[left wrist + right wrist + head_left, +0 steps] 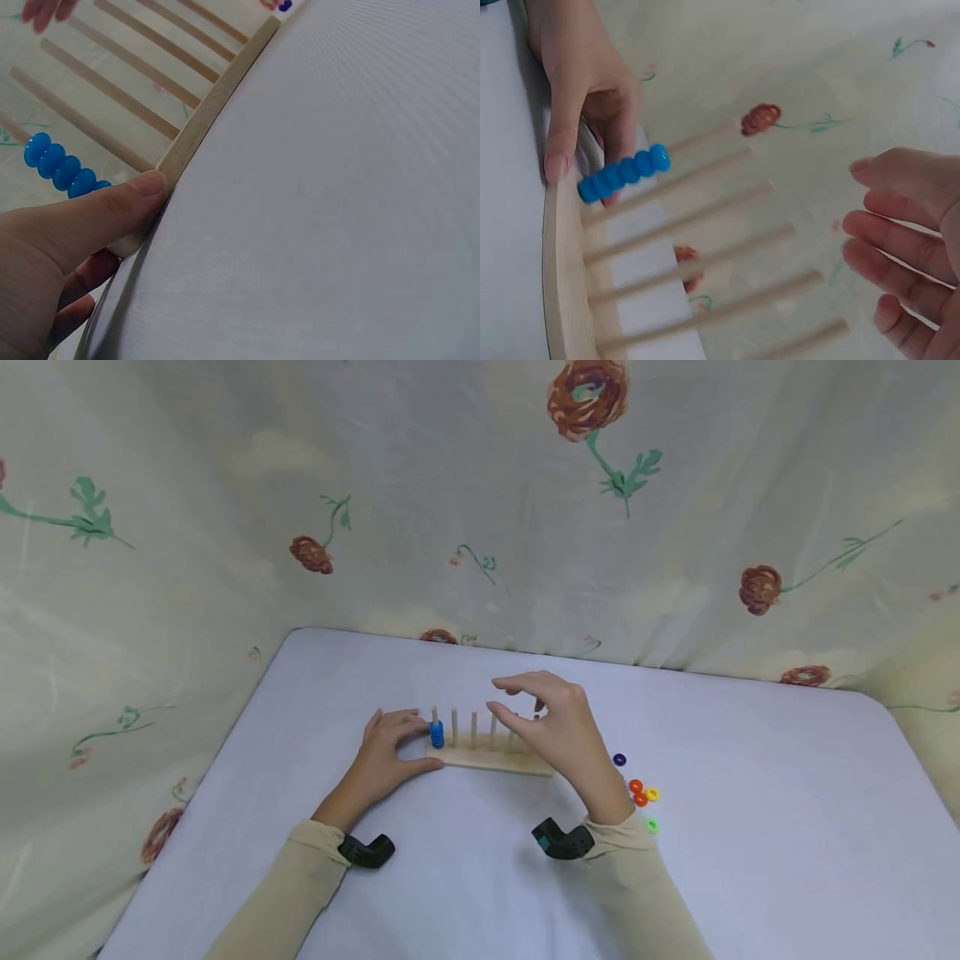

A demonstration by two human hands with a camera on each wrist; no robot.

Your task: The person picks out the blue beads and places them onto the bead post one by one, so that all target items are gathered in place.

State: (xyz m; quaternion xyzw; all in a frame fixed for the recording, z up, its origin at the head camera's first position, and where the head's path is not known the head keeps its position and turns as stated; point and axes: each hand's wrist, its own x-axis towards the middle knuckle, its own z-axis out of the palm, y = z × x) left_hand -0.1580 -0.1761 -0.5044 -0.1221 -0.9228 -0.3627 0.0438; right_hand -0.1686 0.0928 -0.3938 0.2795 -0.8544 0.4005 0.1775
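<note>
A wooden peg rack stands on the table, its upright pegs in a row along the base. Several blue rings are stacked on the leftmost peg, whose bare tip shows above them. My left hand holds the left end of the base, with the thumb on its front edge and other fingers behind. Over the right part of the rack, my right hand hovers with thumb and fingers apart. Nothing is between those fingers in the right wrist view, where the hand is beyond the peg tips.
Loose rings lie right of the rack, beside my right forearm: a dark blue ring, orange rings, a yellow ring and a green ring. A flowered curtain hangs behind the white table.
</note>
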